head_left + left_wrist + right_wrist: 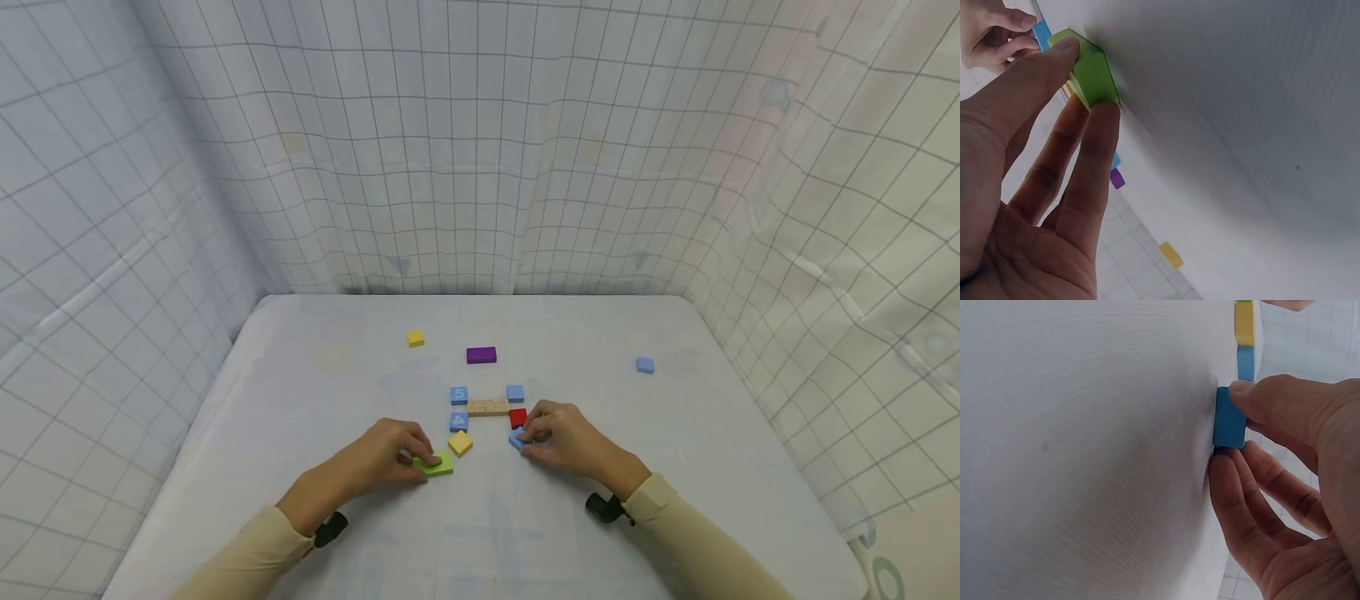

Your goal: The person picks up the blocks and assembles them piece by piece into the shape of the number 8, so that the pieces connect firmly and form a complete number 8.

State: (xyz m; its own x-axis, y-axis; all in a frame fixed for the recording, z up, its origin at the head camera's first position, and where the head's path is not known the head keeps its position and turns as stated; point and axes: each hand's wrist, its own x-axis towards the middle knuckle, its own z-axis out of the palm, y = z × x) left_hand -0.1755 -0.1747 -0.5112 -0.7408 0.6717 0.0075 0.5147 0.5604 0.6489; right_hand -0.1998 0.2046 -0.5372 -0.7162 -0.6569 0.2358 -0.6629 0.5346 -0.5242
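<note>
My left hand pinches a lime-green rectangular block between thumb and fingers, low at the table's surface. Just beyond its right end lies a yellow square block, turned at an angle. My right hand holds a blue square block by its edges, thumb on one side and fingertips on the other. A red block lies right beside those fingers. Between the hands, a wooden bar runs crosswise from the red block to two blue blocks, marked 5 and 4.
Another blue block sits above the red one. Farther back lie a purple rectangular block and a yellow block. One blue block is off to the right. Gridded white curtains enclose the white table at the back and sides.
</note>
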